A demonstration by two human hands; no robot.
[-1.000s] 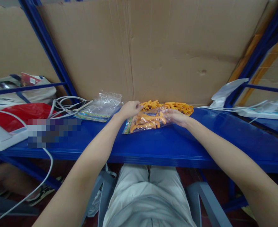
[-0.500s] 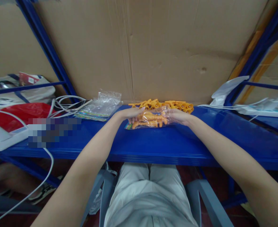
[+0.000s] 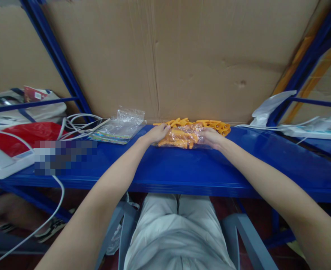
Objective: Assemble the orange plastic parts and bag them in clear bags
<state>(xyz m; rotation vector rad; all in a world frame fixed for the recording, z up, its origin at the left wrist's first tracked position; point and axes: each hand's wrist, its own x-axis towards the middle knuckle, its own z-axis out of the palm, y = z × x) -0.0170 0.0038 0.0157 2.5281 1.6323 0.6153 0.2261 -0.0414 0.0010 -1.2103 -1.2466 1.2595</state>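
Observation:
A clear plastic bag (image 3: 180,138) with several orange plastic pieces in it lies at the middle of the blue table. My left hand (image 3: 160,132) grips its left side, thumb on top. At the bag's right side, my right hand (image 3: 211,136) is closed on the film, its fingers partly hidden. Just behind the bag, loose orange plastic pieces (image 3: 220,126), some with hollow cone-like ends, lie along the cardboard; what exactly they are I cannot make out.
Flat clear bags with printed strips (image 3: 123,129) lie left of my hands. Further left are white cables (image 3: 82,122), a red bag (image 3: 27,137) and a white power strip (image 3: 12,165). Cardboard (image 3: 182,60) walls the back of the blue table (image 3: 182,168). Someone's leg (image 3: 13,212) shows at lower left.
The filled bag has tipped and flattened a little between my hands, its front edge slightly further back. My right hand has shifted slightly left; both hands stay on the bag.

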